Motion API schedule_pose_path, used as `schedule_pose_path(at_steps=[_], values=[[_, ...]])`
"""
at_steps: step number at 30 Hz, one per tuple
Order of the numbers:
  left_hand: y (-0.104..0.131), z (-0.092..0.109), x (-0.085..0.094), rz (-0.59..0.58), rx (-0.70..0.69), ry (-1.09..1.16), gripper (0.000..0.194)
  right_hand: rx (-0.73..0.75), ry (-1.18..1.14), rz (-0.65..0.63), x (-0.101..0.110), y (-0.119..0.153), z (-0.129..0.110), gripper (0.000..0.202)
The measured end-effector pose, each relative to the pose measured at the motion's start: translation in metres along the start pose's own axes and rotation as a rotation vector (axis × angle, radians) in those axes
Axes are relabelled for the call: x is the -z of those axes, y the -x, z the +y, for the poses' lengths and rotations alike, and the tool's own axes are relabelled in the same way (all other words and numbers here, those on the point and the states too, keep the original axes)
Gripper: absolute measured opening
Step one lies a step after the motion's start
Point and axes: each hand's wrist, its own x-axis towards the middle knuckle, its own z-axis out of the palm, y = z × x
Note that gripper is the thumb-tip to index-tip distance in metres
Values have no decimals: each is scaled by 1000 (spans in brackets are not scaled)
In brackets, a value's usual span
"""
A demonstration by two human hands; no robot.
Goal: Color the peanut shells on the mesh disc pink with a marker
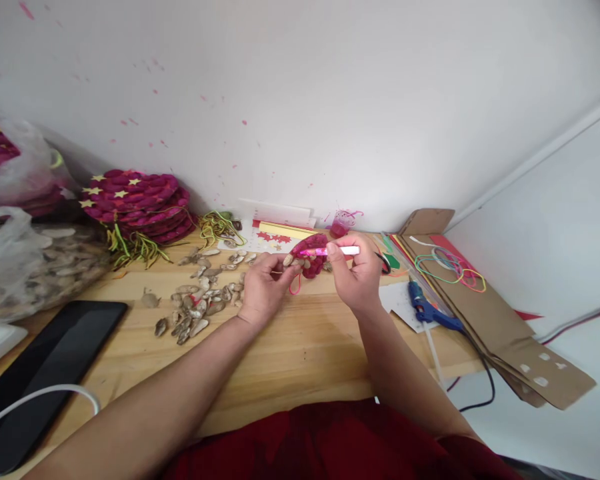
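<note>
My left hand (266, 285) is closed on a ring of shell halves, which look like peanut shells. Much of the shell ring (315, 247) is magenta, while a few shells near my left fingertips are bare tan. A pink cord loop hangs below it. Pinched in my right hand (355, 277) is a slim paintbrush (347, 251) with a white handle end and a magenta-stained front, which points left across the ring. Whether its tip touches a shell I cannot tell. Loose tan shells (200, 307) lie left of my left hand. Behind the ring stands a small cup of magenta paint (339, 225).
A stack of magenta shell rings (140, 203) with yellow stars stands at back left, beside bagged shells (45, 260). A black tablet (55, 373) lies front left. To the right are a blue glue gun (433, 313), coloured cords (450, 267) and cardboard (485, 327). The wall rises behind.
</note>
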Motion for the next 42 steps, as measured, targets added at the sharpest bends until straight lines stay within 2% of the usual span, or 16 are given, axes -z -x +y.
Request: schedule_pose_path(at_steps=[3,7,11,15,24,33,38,42], values=[[0,1,0,-8,12,7,12,-23,42,11,0,0,1,13],[0,3,1,-3,12,-4,11,-61,-12,12,0,1,2,14],[0,4,1,2,2,-18,10,-76,-18,-11,-2,2,-2,14],[0,2,0,-17,17,-20,13,-103,18,17,-4,1,-6,17],[0,1,-1,-16,40,2,13,-280,-55,78,-4,0,5,25],[0,2,0,-25,55,2,13,-209,-35,12,-6,0,3,26],[0,-1,-1,-18,150,78,23,-263,1,51,-2,0,11,25],[-2,-4,-3,-49,225,184,34,-180,-45,8,-4,1,9,20]])
